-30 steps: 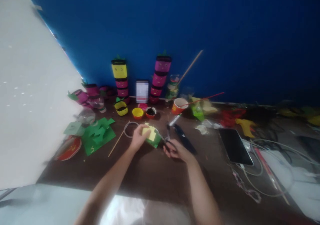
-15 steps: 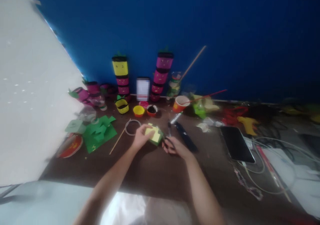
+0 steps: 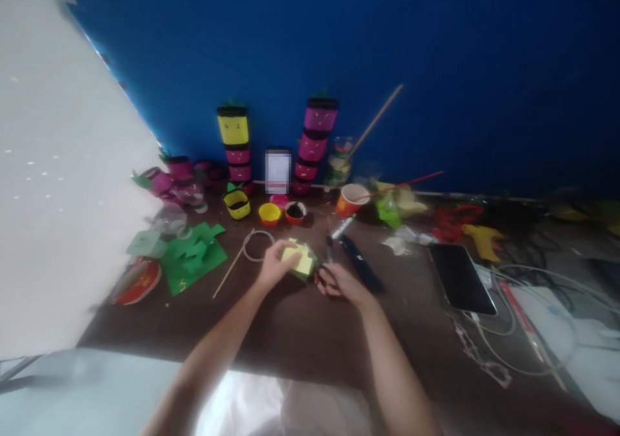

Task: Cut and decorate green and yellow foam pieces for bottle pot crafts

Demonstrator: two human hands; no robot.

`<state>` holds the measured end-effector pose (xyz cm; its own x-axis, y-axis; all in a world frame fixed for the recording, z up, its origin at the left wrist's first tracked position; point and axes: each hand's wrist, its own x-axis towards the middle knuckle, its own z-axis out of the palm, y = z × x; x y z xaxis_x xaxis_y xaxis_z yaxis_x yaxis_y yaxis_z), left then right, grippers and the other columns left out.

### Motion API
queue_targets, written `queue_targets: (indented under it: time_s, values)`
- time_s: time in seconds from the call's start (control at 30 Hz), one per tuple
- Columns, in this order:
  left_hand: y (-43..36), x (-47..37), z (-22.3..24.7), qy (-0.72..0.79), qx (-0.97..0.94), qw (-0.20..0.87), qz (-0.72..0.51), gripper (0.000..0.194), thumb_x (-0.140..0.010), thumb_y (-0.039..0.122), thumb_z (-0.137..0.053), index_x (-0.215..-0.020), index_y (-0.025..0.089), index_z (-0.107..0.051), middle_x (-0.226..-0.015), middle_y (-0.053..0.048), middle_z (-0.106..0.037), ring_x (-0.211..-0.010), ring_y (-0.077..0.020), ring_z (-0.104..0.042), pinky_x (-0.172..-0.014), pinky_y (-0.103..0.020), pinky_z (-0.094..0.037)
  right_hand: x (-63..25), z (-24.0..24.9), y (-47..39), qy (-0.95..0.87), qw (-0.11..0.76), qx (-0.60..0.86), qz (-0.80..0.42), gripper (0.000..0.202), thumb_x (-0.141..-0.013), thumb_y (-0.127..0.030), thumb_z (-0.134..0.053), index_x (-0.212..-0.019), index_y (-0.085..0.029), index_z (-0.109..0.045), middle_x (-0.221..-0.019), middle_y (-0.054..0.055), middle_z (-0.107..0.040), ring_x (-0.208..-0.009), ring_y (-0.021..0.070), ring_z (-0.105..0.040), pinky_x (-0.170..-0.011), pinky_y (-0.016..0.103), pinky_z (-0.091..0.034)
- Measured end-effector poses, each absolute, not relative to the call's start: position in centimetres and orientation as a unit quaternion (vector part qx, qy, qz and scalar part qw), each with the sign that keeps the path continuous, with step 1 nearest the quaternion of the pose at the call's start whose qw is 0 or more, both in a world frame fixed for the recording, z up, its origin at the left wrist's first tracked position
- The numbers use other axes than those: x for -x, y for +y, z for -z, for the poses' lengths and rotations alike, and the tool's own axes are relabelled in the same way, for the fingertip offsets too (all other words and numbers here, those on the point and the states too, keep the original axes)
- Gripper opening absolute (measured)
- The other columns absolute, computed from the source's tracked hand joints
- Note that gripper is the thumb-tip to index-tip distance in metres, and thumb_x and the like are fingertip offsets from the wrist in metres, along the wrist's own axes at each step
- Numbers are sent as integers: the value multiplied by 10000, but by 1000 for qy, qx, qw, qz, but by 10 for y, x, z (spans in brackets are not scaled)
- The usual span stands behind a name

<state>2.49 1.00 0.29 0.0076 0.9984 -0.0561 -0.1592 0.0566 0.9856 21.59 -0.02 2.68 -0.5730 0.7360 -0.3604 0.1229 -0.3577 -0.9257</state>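
Between the thumb and fingers of my left hand (image 3: pixel 276 265) is a pale yellow piece of paper (image 3: pixel 301 260) with cut, stepped edges; a green layer shows under it. My right hand (image 3: pixel 338 281) is closed around the handles of a pair of scissors (image 3: pixel 330 254), whose blades point away from me. The scissors are just right of the paper, and blur hides whether they touch it. A grey ring (image 3: pixel 245 250), perhaps a roll of tape, and a thin wooden stick (image 3: pixel 227 273) lie left of my left hand. A marker (image 3: pixel 343 228) lies beyond the scissors.
Green paper scraps (image 3: pixel 194 258) lie at the left. Yellow paint cup (image 3: pixel 269 214), dark paint cup (image 3: pixel 295 213) and a paper cup (image 3: pixel 352 200) stand behind my hands. Along the wall are stacked purple and yellow face containers (image 3: pixel 312 146). A tablet (image 3: pixel 462 279) with cables is at the right.
Both hands keep nearly the same pose, with the paper and scissors still held. The whole view has shifted very slightly.
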Motion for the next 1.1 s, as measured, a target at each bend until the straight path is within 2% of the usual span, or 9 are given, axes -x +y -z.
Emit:
queue_targets:
  time_s: [0.17,0.77,1.1]
  values:
    - [10,-24,0,471,-449,550,-523,263,-640,301,-704,-817,146,-588,-777,-21,-624,-654,-117,-580,-578,-212,-458,-216,-28,0,-527,209,404,-718,429,-726,-570,-544,-664,-154,-460,-490,-31,-509,-322,11,-251,-325,171,-115]
    - [12,-20,-3,488,-454,531,-524,306,-641,325,-707,-874,148,-618,-867,-56,-662,-740,-150,-618,-644,-244,-486,-217,-22,1,-538,195,426,-700,313,-756,-446,-548,-698,-143,-498,-481,-35,-505,-353,24,-296,-344,161,-144]
    - [12,-19,-5,499,-466,504,-529,305,-642,315,-708,-887,149,-634,-883,-60,-663,-772,-157,-614,-659,-233,-479,-219,-26,2,-545,189,419,-701,300,-752,-431,-554,-702,-138,-512,-480,-29,-512,-366,29,-312,-356,160,-150]
